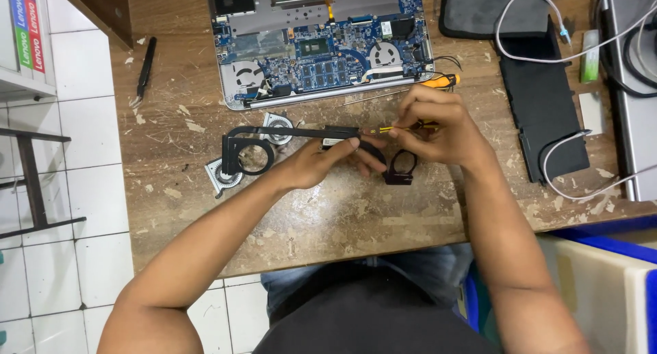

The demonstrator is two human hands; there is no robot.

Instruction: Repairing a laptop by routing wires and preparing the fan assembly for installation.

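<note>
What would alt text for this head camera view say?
A person's left hand steadies a black laptop heatsink assembly on a worn wooden table, while the right hand works on it with a small yellow screwdriver. An opened laptop lies beyond.

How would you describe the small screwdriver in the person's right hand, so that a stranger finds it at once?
Start at the opened laptop at the far edge of the wooden table. Just in front of it, the right hand pinches a thin screwdriver over the black heat pipe assembly. Its yellow shaft sets it apart from the orange-handled screwdriver lying behind the hand.
</note>
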